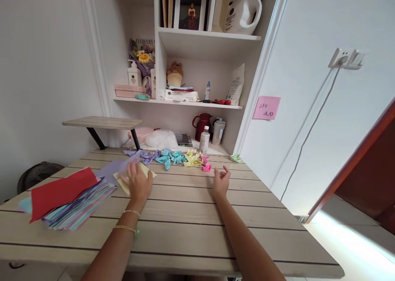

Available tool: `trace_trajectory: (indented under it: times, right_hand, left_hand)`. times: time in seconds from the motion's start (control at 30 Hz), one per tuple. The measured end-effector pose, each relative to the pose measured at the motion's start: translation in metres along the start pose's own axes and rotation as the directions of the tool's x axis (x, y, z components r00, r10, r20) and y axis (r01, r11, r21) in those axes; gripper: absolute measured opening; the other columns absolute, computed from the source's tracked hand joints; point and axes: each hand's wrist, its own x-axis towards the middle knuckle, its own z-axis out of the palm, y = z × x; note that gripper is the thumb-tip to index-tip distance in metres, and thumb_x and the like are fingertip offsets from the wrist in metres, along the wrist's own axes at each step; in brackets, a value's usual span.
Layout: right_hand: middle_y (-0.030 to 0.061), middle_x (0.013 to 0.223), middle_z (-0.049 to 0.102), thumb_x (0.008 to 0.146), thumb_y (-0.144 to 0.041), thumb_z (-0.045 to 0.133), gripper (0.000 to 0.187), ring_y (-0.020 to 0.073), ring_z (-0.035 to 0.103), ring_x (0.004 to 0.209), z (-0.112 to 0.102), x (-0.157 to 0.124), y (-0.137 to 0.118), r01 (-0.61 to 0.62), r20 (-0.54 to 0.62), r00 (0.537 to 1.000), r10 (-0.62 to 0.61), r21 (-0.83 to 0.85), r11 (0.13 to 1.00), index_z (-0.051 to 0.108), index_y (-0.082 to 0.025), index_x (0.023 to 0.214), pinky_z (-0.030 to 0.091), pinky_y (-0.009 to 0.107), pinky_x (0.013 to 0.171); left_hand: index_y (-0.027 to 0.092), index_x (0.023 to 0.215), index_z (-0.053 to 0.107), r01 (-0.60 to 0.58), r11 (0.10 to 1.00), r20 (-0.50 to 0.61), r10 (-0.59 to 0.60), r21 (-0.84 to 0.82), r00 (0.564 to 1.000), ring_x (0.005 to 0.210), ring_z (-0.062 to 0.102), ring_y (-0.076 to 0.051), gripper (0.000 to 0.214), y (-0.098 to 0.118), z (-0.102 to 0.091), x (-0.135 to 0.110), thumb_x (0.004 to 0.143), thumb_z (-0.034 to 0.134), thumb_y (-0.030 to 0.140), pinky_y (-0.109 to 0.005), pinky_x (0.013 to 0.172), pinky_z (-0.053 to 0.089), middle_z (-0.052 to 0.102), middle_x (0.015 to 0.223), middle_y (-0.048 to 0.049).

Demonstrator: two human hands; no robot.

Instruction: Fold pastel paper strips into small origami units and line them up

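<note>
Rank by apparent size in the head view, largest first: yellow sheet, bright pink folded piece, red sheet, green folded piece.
1. Red sheet
2. Yellow sheet, partly hidden by the left hand
3. Green folded piece and bright pink folded piece: too alike to rank

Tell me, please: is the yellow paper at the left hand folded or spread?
Apparently spread: the yellow paper shows flat edges on both sides of the left hand, which hides its middle.
</note>
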Motion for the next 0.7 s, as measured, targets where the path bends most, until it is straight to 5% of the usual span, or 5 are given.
trace_trajectory:
  times: [0.13, 0.23, 0.37, 0.47, 0.7]
  right_hand:
    - [-0.0058, 0.058, 0.054, 0.066, -0.042, 0.064, 0.087, 0.0135, 0.051, 0.055, 0.008, -0.034, -0.027, -0.067, 0.339, 0.941, -0.006, 0.205, 0.976, 0.017, -0.020, 0.136, 0.044, 0.028, 0.058]
    - [-0.0031, 0.063, 0.061, 0.053, -0.034, 0.076, 0.104, 0.0146, 0.056, 0.055, 0.011, -0.045, -0.040, -0.204, 0.584, 0.812, 0.002, 0.281, 0.938, 0.015, -0.021, 0.136, 0.045, 0.027, 0.053]
    - [0.0007, 0.074, 0.066, 0.046, -0.027, 0.080, 0.106, 0.0146, 0.059, 0.056, 0.006, -0.042, -0.045, -0.283, 0.707, 0.707, -0.002, 0.286, 0.916, 0.021, -0.024, 0.135, 0.047, 0.028, 0.054]
    - [0.0004, 0.078, 0.066, 0.046, -0.025, 0.079, 0.091, 0.0123, 0.058, 0.055, 0.004, -0.034, -0.042, -0.275, 0.714, 0.700, -0.012, 0.285, 0.918, 0.038, -0.025, 0.127, 0.047, 0.027, 0.056]
    - [0.0001, 0.070, 0.065, 0.052, -0.038, 0.075, 0.032, 0.0144, 0.058, 0.064, 0.009, -0.031, -0.036, -0.205, 0.737, 0.675, -0.032, 0.230, 0.951, 0.065, -0.017, 0.073, 0.045, 0.028, 0.065]
  left_hand:
    - [0.017, 0.102, 0.062, -0.151, 0.848, 0.106, 0.236, -0.507, 0.966, 0.110, 0.048, -0.024, 0.029, 0.037, -0.001, -0.023, 0.079, 0.047, 0.026, -0.039, 0.098, 0.030, 0.058, 0.110, -0.0114]
    - [0.018, 0.086, 0.065, 0.046, 0.632, 0.349, 0.365, -0.774, 0.863, 0.090, 0.059, -0.022, 0.019, 0.050, 0.004, -0.038, 0.073, 0.057, 0.028, -0.034, 0.085, 0.042, 0.065, 0.090, -0.0085]
    - [0.016, 0.116, 0.049, 0.324, 0.480, 0.515, 0.345, -0.815, 0.785, 0.076, 0.061, -0.017, 0.056, 0.047, 0.008, -0.041, 0.063, 0.065, 0.022, -0.032, 0.078, 0.045, 0.066, 0.076, -0.0037]
    - [0.016, 0.114, 0.050, 0.375, 0.448, 0.525, 0.275, -0.812, 0.806, 0.073, 0.061, -0.016, 0.057, 0.039, 0.010, -0.034, 0.058, 0.065, 0.018, -0.030, 0.076, 0.044, 0.064, 0.069, -0.0011]
    - [0.017, 0.055, 0.057, 0.361, 0.455, 0.443, 0.085, -0.814, 0.893, 0.071, 0.056, -0.017, 0.004, 0.025, 0.017, -0.024, 0.054, 0.058, 0.020, -0.029, 0.072, 0.043, 0.059, 0.064, -0.0004]
